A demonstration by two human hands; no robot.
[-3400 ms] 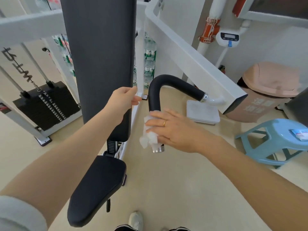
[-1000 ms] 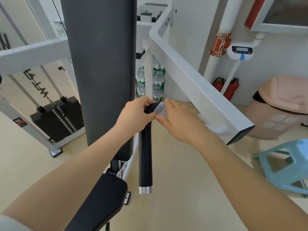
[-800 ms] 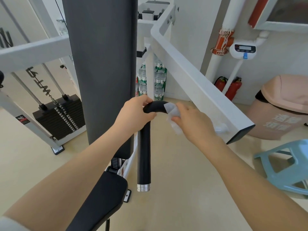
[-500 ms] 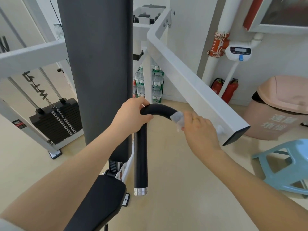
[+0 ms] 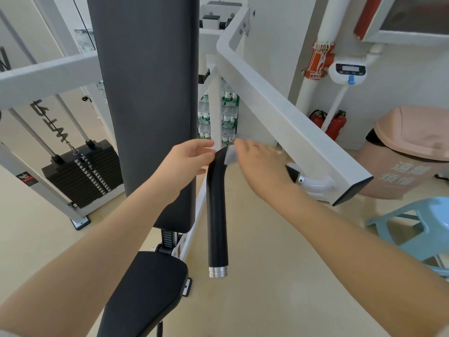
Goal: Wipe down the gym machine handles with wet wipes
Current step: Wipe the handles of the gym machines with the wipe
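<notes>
The black bent handle hangs from the white machine arm and ends in a chrome cap low in the middle. My right hand lies over the upper part of the handle and holds a white wet wipe against the bend; its fingers are blurred. My left hand is just left of the bend, fingers loosely spread, touching the handle at most with the thumb. The stretch of handle under my right hand is hidden.
The tall dark backrest pad and seat pad stand at left. A weight stack sits behind them. At right are a pink bin, a blue stool and red extinguishers.
My left hand has let go of the handle's bend and its fingers have spread. My right hand has slid the wipe back up along the handle toward the bend.
</notes>
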